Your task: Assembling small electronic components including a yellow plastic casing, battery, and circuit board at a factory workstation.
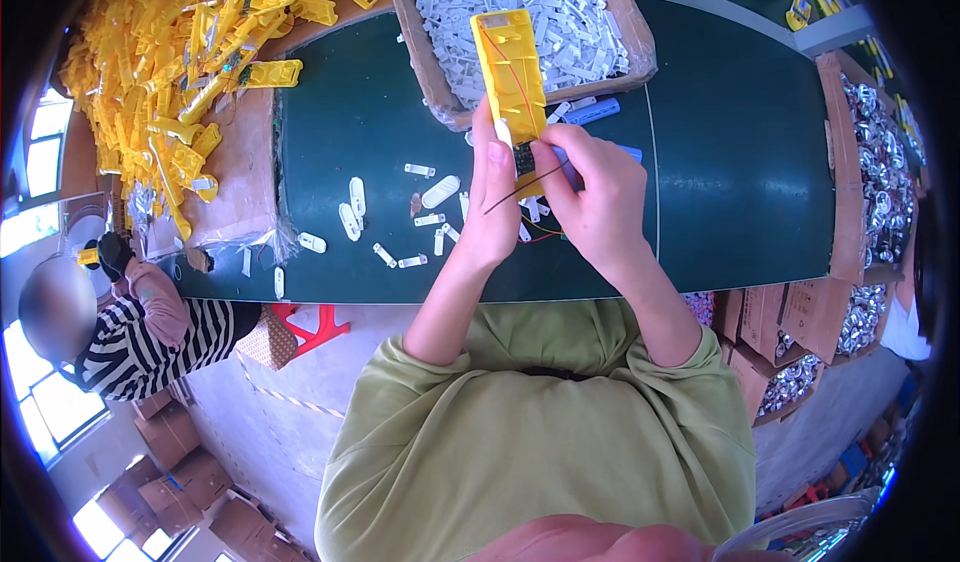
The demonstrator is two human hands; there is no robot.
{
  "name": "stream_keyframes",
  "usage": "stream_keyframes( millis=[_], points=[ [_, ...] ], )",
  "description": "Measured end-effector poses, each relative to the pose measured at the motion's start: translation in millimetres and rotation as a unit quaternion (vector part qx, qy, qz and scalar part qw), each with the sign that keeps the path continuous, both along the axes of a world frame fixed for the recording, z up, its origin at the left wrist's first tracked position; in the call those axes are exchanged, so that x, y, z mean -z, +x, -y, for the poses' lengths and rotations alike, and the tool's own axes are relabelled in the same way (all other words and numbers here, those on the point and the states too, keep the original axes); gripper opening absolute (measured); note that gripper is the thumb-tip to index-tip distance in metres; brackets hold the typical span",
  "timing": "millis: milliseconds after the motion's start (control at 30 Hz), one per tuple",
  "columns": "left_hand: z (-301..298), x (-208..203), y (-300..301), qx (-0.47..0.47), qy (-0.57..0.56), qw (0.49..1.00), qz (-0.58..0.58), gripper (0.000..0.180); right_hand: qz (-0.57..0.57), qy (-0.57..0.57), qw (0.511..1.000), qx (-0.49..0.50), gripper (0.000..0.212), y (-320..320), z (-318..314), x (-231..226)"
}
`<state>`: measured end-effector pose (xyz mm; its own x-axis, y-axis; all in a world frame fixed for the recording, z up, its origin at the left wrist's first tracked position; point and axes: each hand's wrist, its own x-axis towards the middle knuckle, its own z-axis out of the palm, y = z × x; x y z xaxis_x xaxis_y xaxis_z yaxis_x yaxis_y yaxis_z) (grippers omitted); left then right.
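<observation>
My left hand (494, 197) grips a long yellow plastic housing (515, 57), tilted up over the table. A red wire runs along its ribbed inside. At its lower end sits a small dark circuit board (524, 158), and a black wire (520, 190) sticks out toward the lower left. My right hand (603, 197) is closed in a pinch beside the board; what lies between thumb and forefinger is hidden. Just beyond the hands lies a blue cylindrical battery (592, 111), with more blue partly covered by my right fingers.
A cardboard box (432, 87) of small white plastic parts stands behind the housing. Yellow housings (165, 82) are heaped at the left. Loose white pieces (440, 192) lie on the green table (740, 182). Boxes of shiny metal parts (885, 187) line the right. Another person (150, 322) works at far left.
</observation>
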<state>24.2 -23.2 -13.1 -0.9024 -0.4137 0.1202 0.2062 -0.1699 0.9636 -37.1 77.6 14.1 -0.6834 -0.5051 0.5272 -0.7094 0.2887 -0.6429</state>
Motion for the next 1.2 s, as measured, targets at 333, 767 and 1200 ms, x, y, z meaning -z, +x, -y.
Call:
stream_keyframes(
  millis=[333,767,1200],
  points=[
    [-1,-12,-7,0.0,0.145,0.988,0.047,0.041,-0.161,0.059,0.985,-0.01,0.02,-2,-5,0],
    [-12,-29,3,0.041,-0.029,0.998,0.044,0.048,0.144,-0.133,0.977,-0.085,0.012,-41,11,-18],
    [-12,-19,2,-0.011,-0.042,0.994,0.097,0.046,0.073,-0.137,0.988,-0.022,0.01,-40,37,2]
  ],
)
